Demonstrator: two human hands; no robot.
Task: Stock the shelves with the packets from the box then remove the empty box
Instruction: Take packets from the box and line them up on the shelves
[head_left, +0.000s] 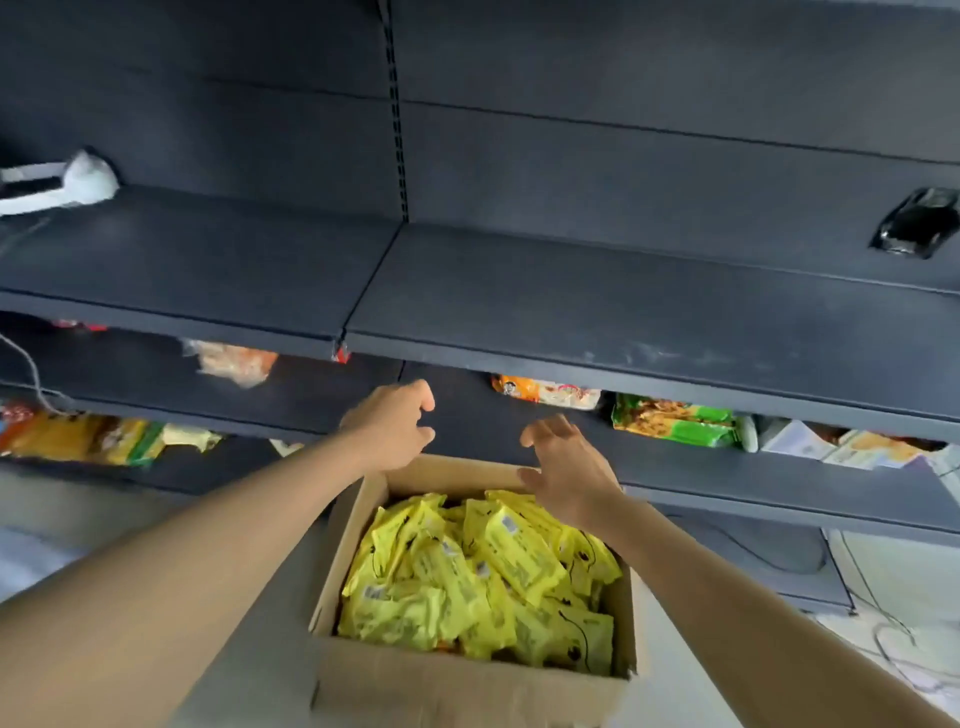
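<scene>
Packets (483, 582) in yellow wrappers fill the open cardboard box (467, 691), which sits below the dark shelves (623, 312). Your left hand (389, 426) hovers above the box's far left corner, fingers loosely curled and holding nothing. Your right hand (566, 467) hangs above the box's far right edge, fingers spread and relaxed, also holding nothing. Above the box, the top shelf carries a white object (78, 182) at far left and a black object (919, 223) at far right. Green noodle packs (675, 421) lie on the lower shelf, right of the box.
</scene>
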